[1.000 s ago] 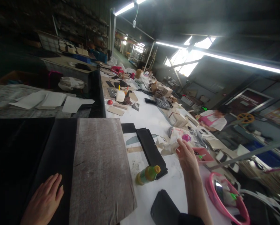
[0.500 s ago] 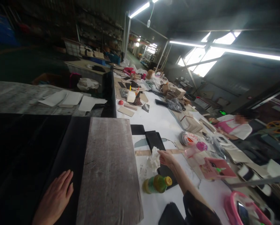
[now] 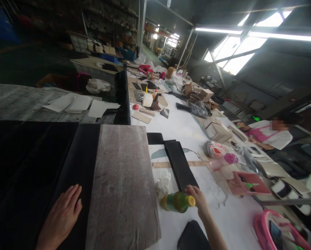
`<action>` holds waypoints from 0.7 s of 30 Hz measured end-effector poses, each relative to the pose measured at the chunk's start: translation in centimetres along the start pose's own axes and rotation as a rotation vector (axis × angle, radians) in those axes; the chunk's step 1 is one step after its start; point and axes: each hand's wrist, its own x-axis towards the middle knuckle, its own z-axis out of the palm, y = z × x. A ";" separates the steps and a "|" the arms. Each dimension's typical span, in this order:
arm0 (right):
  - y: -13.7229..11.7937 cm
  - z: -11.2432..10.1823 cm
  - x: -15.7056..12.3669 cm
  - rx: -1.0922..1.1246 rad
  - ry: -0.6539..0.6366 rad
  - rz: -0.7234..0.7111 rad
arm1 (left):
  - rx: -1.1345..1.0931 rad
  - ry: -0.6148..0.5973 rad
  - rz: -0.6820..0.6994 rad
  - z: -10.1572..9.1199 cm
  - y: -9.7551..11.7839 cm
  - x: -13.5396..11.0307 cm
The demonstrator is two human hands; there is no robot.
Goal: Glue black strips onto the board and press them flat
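Observation:
My left hand [image 3: 63, 215] lies flat on a black sheet [image 3: 77, 166], its fingers stretched out and holding nothing. To the right of that sheet is a worn grey-brown board [image 3: 121, 180]. My right hand [image 3: 198, 199] is over the white table at the lower end of a stack of black strips [image 3: 180, 163], fingers extended and nothing seen in them. Just by its fingertips is the yellow cap of a green bottle [image 3: 177, 202] lying on its side; whether they touch I cannot tell. A crumpled white tissue [image 3: 163, 182] rests between the bottle and the board.
Another black piece [image 3: 193, 236] lies nearer me. Rightward are a pink box [image 3: 249, 183], a pink-capped bottle [image 3: 224, 161] and a pink basket [image 3: 262, 225]. A co-worker [image 3: 270, 135] is at the far right side. White sheets [image 3: 78, 103] lie at the back left.
My right hand has let go of the white tissue, which now lies by the bottle, and has moved nearer to me, beside the bottle's cap. My left hand stays in place.

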 end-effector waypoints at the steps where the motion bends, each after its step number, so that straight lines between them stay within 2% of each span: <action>1: 1.6 -0.6 -1.7 0.045 0.000 0.086 | 0.001 0.002 0.003 0.0 0.0 0.0; 3: 4.5 -1.0 -5.2 0.407 0.021 0.427 | 0.003 0.005 0.004 -0.2 0.1 0.1; 4: 5.6 -0.8 -6.9 0.569 -0.037 0.556 | 0.003 0.004 0.004 -0.3 0.3 0.2; 5: 6.5 -0.3 -8.4 0.719 -0.132 0.625 | 0.001 0.004 0.004 -0.6 0.4 0.3; 6: 6.9 0.5 -9.6 0.862 -0.231 0.651 | 0.000 0.003 0.002 -0.8 0.6 0.5; 8: 6.7 2.6 -11.2 1.084 -0.376 0.607 | 0.001 -0.004 0.000 -1.3 1.0 0.8; 11: 4.4 6.1 -11.7 1.305 -0.441 0.496 | 0.010 0.001 0.002 -1.9 1.5 1.1; 15: 1.0 9.0 -11.1 1.603 -0.357 0.461 | 0.019 0.012 0.001 -1.9 1.5 1.1; 21: -1.4 8.9 -9.7 2.038 -0.076 0.667 | 0.027 0.006 -0.009 -1.4 1.2 0.8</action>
